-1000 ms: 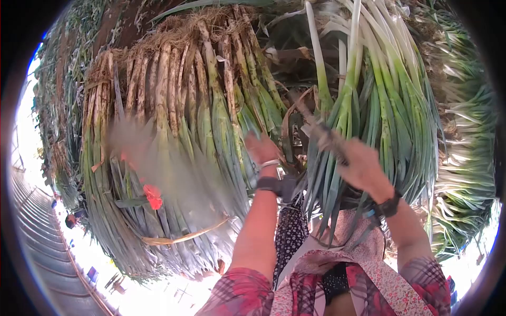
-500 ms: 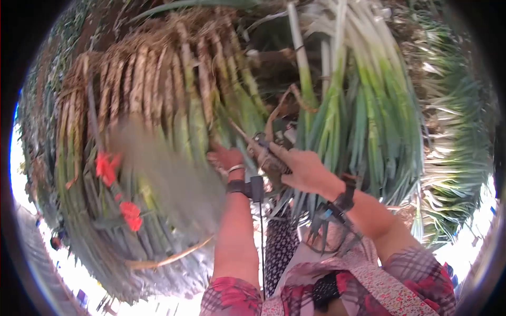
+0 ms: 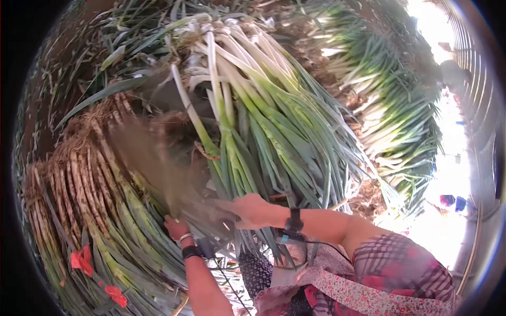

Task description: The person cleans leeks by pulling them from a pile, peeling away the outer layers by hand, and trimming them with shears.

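My left hand (image 3: 177, 229) is closed around the green part of a leek-like long onion at the edge of the unpeeled pile (image 3: 113, 208). Those onions have brown, soil-covered stalks and tangled roots. To its right, my right hand (image 3: 255, 211) reaches leftward with its fingers bent together. A grey-brown smear covers the space by its fingertips, so what it grips is hidden. Just beyond the hands lies a heap of cleaned long onions (image 3: 263, 100), white at the root end and green toward the leaves.
A long row of cleaned onions (image 3: 392, 118) runs along the right. A red ribbon (image 3: 81, 260) lies across the unpeeled pile at left. Loose leaves (image 3: 129, 45) cover the ground at the back. A ribbed curved wall (image 3: 477, 105) stands far right.
The view has swung to the right, so the piles sit further left and tilted. The brown object seen earlier in my right hand is now lost in blur.
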`<state>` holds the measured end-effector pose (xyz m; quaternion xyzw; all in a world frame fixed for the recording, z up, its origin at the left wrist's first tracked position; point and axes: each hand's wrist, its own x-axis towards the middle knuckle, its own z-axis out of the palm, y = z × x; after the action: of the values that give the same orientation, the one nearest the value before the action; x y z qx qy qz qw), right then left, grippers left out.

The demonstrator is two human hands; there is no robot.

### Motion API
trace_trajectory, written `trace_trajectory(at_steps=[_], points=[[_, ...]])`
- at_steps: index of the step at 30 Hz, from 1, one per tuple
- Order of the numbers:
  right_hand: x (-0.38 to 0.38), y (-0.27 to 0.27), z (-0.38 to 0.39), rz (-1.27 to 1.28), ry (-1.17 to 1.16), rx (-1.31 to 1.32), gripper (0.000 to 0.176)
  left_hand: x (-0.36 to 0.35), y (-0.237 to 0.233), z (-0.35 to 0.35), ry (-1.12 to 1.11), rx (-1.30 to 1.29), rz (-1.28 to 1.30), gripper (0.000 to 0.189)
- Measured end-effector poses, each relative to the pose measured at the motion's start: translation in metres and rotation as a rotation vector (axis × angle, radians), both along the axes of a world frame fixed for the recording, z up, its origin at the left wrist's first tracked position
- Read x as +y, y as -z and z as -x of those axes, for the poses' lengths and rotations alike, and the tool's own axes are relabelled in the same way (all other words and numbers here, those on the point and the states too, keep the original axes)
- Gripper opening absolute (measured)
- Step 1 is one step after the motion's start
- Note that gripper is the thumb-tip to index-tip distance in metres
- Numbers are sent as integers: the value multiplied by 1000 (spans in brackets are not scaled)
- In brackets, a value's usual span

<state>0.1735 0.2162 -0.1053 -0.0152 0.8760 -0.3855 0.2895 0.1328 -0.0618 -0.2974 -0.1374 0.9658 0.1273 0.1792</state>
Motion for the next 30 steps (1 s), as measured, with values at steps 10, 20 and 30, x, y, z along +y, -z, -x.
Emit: trace_trajectory(at_steps=[10,20,30], points=[[12,-31,13,-93,74,25,79,54,-50,155,-193,11,-779,73],[-5,-14,19,-147,4,-113,55,81,-31,45,58,423,-198,46],[-1,18,75,-267,13,-65,73,125,-44,73,129,161,42,54]])
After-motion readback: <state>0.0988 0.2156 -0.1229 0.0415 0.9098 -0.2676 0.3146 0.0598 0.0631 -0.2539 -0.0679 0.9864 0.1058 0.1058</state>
